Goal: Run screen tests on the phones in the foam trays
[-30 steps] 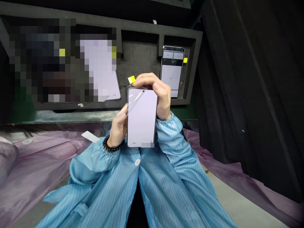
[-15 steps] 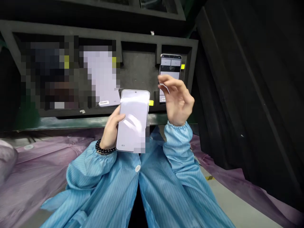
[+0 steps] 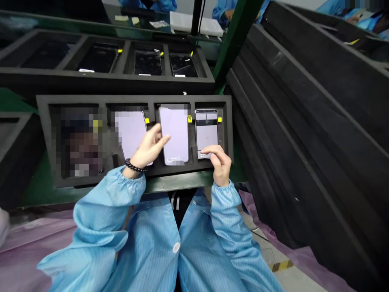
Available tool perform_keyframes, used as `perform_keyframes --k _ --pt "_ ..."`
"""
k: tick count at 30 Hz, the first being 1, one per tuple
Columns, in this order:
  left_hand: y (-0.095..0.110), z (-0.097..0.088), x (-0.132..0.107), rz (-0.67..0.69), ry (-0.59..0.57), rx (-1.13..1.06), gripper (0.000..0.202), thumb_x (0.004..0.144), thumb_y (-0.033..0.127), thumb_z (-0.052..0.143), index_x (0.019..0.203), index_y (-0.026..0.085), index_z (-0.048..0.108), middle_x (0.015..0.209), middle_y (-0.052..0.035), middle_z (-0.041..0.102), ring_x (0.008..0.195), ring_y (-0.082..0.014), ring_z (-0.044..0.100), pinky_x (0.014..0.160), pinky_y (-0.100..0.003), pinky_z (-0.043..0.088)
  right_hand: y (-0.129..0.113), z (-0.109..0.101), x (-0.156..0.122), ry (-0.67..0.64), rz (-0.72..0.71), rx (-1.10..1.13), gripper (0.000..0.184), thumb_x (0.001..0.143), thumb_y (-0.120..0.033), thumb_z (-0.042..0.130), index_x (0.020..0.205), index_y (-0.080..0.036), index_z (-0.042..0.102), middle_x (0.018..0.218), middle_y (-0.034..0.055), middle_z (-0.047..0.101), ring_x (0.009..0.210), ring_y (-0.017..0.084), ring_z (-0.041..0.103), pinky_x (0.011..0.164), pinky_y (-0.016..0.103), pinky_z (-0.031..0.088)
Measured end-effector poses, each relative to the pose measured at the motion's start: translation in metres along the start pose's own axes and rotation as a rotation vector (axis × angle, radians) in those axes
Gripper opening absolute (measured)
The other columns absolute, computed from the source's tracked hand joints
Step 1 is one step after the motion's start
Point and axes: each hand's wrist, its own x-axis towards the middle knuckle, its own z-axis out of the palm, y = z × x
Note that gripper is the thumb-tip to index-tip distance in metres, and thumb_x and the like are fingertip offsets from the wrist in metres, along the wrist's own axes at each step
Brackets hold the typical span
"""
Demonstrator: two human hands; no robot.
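A black foam tray (image 3: 42,121) with several slots lies in front of me. A phone with a pale lilac screen (image 3: 174,134) sits in the third slot, and my left hand (image 3: 148,148) rests at its left edge with fingers extended and thumb touching it. My right hand (image 3: 219,160) reaches to the bottom of the rightmost phone (image 3: 206,129), whose screen shows a grey test page; the fingers curl onto its lower end. Another lit phone (image 3: 130,127) lies in the second slot. Small yellow tabs (image 3: 219,119) stick out beside the phones.
A second foam tray (image 3: 106,79) holding several dark phones stands behind the first. Stacked black foam trays (image 3: 304,121) lean at my right. A green frame post (image 3: 234,36) rises behind. People in blue coats (image 3: 225,10) work at a far table. Purple cloth (image 3: 30,243) lies below.
The lilac phone went from my left hand's grip in front of my chest into the third tray slot. My right hand moved forward and down onto the rightmost phone. My view tilted upward.
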Motion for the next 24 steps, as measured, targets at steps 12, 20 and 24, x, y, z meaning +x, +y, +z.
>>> perform_keyframes --k 12,20,24 --pt "0.015 -0.041 -0.1 0.388 0.672 0.541 0.04 0.102 0.026 0.042 0.135 0.029 0.065 0.138 -0.0036 0.064 0.13 -0.0282 0.058 0.118 -0.055 0.043 -0.006 0.005 -0.003 -0.043 -0.141 -0.262 0.024 0.097 -0.024 0.049 0.1 -0.024 0.073 0.101 0.0057 0.074 0.1 0.024 0.065 0.091 0.044 0.053" --pt "-0.063 -0.052 -0.171 0.366 0.462 0.947 0.052 0.101 0.032 0.041 0.153 0.035 0.045 0.166 -0.0021 0.032 0.153 -0.0296 0.029 0.131 -0.057 0.011 -0.021 0.035 -0.012 -0.301 -0.459 -0.615 0.029 0.094 -0.023 0.055 0.118 -0.024 0.071 0.137 0.0106 0.063 0.123 0.024 0.055 0.114 0.047 0.043" --pt "-0.07 -0.049 -0.166 0.31 0.433 1.071 0.056 0.101 0.045 0.039 0.156 0.036 0.038 0.169 -0.0016 0.022 0.155 -0.0317 0.02 0.13 -0.061 0.004 -0.02 0.039 -0.013 -0.388 -0.454 -0.735 0.033 0.094 -0.027 0.059 0.125 -0.027 0.069 0.144 0.009 0.06 0.128 0.024 0.053 0.124 0.048 0.03"
